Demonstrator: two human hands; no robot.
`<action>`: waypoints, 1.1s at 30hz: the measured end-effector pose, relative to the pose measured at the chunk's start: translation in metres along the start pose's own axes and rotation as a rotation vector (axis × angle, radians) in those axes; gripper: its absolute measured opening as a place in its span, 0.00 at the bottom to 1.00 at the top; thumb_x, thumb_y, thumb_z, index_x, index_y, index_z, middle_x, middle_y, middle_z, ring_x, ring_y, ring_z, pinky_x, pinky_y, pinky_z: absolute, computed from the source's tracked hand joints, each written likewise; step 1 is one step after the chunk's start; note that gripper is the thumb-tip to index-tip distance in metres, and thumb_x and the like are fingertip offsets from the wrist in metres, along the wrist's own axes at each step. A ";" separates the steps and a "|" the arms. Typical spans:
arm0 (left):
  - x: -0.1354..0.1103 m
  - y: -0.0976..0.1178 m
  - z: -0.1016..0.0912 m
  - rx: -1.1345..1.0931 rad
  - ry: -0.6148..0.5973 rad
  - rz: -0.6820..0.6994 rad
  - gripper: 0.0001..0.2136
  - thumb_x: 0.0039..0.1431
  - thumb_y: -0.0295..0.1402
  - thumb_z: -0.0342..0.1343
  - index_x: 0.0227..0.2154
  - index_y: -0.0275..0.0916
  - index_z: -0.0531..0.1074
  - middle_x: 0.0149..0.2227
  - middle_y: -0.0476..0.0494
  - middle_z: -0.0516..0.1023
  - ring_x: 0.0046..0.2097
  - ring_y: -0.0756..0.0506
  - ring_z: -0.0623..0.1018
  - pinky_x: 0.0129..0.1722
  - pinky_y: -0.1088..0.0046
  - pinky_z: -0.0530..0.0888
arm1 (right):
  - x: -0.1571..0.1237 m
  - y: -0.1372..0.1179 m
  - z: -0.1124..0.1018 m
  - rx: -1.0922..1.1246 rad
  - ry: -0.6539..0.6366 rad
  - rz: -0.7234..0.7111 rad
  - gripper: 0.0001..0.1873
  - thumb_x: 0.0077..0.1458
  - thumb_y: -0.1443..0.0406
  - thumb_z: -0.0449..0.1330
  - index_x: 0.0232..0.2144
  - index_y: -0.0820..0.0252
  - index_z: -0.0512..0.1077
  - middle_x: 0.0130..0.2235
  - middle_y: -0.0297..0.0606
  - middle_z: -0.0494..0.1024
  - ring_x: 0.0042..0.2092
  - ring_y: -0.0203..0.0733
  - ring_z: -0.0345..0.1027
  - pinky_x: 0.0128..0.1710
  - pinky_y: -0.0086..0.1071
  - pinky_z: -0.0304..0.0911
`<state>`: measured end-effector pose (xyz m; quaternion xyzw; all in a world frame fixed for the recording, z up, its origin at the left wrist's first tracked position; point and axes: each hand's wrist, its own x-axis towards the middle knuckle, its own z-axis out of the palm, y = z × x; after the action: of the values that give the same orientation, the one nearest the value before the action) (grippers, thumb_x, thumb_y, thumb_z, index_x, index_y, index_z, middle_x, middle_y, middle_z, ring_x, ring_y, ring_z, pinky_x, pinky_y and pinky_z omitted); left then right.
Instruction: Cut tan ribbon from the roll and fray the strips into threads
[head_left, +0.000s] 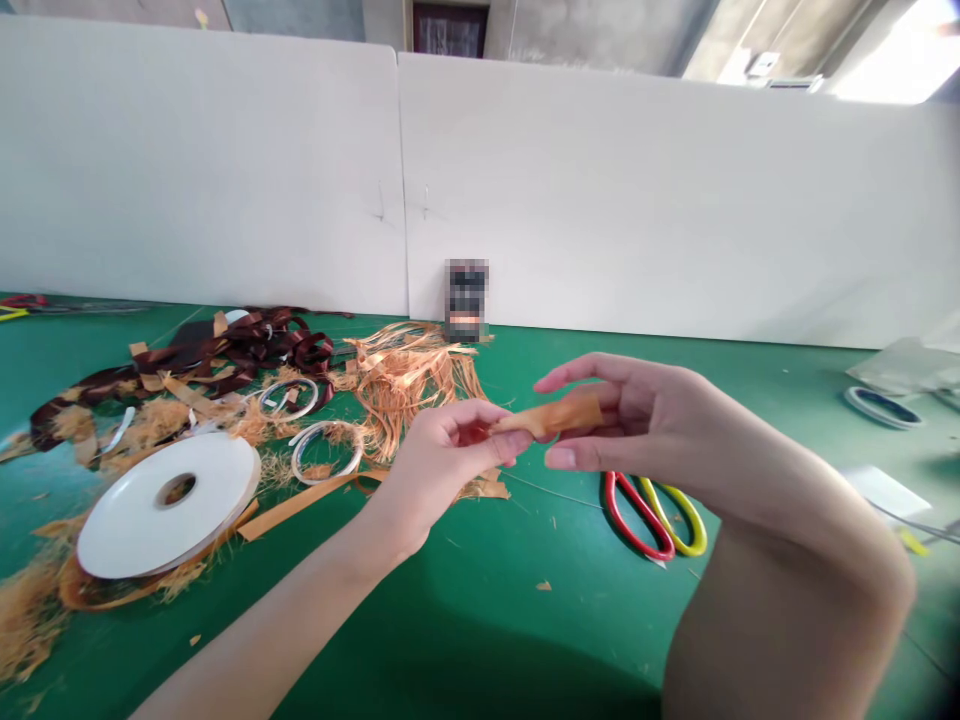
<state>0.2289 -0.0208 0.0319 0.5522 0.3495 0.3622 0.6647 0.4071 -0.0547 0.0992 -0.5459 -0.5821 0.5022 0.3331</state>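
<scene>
My left hand [457, 450] pinches a short piece of tan ribbon [562, 415] between thumb and fingers, above the green table. The ribbon's far end reaches to my right hand [637, 415], lying against its fingers. That hand's thumb and index finger are spread apart; whether its other fingers grip the ribbon is not plain. Under the right hand lie scissors with one red handle [637, 520] and one yellow handle [686, 520]; their blades are hidden. A longer tan ribbon [300, 507] runs from behind my left wrist toward a white spool [169, 505].
Bundled tan ribbon strips [409, 375] lie behind my left hand, beside a heap of dark brown ribbon [262, 345]. Frayed threads and white rings [328, 453] surround the spool. White panels [600, 200] stand along the back. A roll of tape [883, 408] rests at right.
</scene>
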 end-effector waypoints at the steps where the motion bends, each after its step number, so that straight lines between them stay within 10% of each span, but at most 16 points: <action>1: 0.000 0.000 0.000 -0.038 0.023 0.012 0.06 0.50 0.37 0.63 0.29 0.41 0.76 0.27 0.52 0.76 0.32 0.53 0.74 0.32 0.78 0.67 | 0.001 0.000 0.001 0.031 -0.001 -0.019 0.19 0.41 0.63 0.69 0.38 0.56 0.71 0.33 0.36 0.81 0.35 0.42 0.77 0.35 0.35 0.71; 20: 0.000 0.017 -0.016 0.010 0.074 0.052 0.03 0.50 0.36 0.64 0.28 0.45 0.78 0.30 0.54 0.79 0.36 0.53 0.76 0.36 0.81 0.70 | 0.017 0.001 0.018 -0.029 0.024 -0.094 0.06 0.51 0.60 0.62 0.31 0.55 0.72 0.36 0.35 0.77 0.39 0.40 0.72 0.40 0.35 0.67; 33: -0.003 0.023 -0.022 -0.009 0.105 0.053 0.10 0.48 0.35 0.66 0.35 0.45 0.78 0.35 0.51 0.81 0.40 0.50 0.78 0.42 0.77 0.72 | 0.015 -0.002 0.023 0.223 -0.019 -0.079 0.21 0.45 0.66 0.67 0.43 0.58 0.68 0.45 0.42 0.77 0.46 0.45 0.73 0.47 0.40 0.69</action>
<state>0.2066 -0.0098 0.0516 0.5384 0.3676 0.4096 0.6381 0.3822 -0.0448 0.0923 -0.4773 -0.5468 0.5555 0.4056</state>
